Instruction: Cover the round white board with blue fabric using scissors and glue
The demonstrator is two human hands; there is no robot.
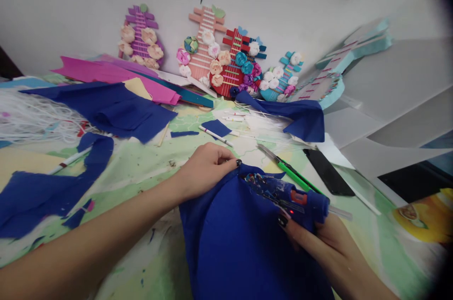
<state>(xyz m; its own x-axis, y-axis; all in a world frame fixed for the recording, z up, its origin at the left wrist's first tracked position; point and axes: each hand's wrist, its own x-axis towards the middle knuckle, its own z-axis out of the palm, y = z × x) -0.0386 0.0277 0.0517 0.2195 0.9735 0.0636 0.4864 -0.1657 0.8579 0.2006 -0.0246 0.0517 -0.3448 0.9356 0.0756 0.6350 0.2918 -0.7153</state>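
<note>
A large dark blue sheet (240,243) with a rounded raised shape under it lies at the bottom centre. My left hand (205,168) pinches its top edge between thumb and fingers. In my right hand (318,238) is a blue glue gun (293,198) with a small red light and a clear stick at its rear. The gun's nozzle touches or nearly touches the sheet's upper edge, just right of my left thumb. Part of my right hand is hidden behind the gun.
Right of the sheet lie a green cutter (293,175) and a black phone (329,171). Blue scraps (116,106), markers (215,135) and white strings (35,113) are spread at left and centre. Flower-decorated guitar shapes (233,62) lean against the wall.
</note>
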